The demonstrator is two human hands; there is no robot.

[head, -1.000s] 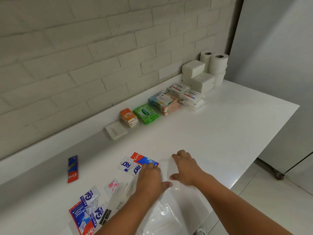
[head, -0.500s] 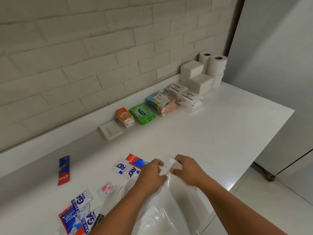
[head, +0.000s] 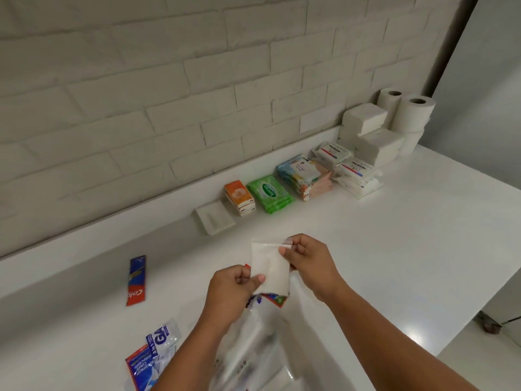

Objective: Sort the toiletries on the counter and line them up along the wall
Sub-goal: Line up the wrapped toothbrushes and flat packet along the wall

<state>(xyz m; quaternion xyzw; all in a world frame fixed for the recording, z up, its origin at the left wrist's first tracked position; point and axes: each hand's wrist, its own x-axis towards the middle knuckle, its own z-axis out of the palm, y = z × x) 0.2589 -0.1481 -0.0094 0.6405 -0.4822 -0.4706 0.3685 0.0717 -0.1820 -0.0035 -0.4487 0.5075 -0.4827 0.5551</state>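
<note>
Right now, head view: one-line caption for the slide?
The left hand and right hand pinch a white packet over the counter; tissue packs and toilet rolls line the wall.

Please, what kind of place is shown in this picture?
Probably a bathroom or a household storage corner: a white counter runs along a white brick wall, with toilet paper rolls and a green wipes pack lined up against it.

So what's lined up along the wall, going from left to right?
Flat white tray → orange tissue pack → green wipes pack → blue and peach packet stack → white wrapped packs → toilet paper rolls.
</note>
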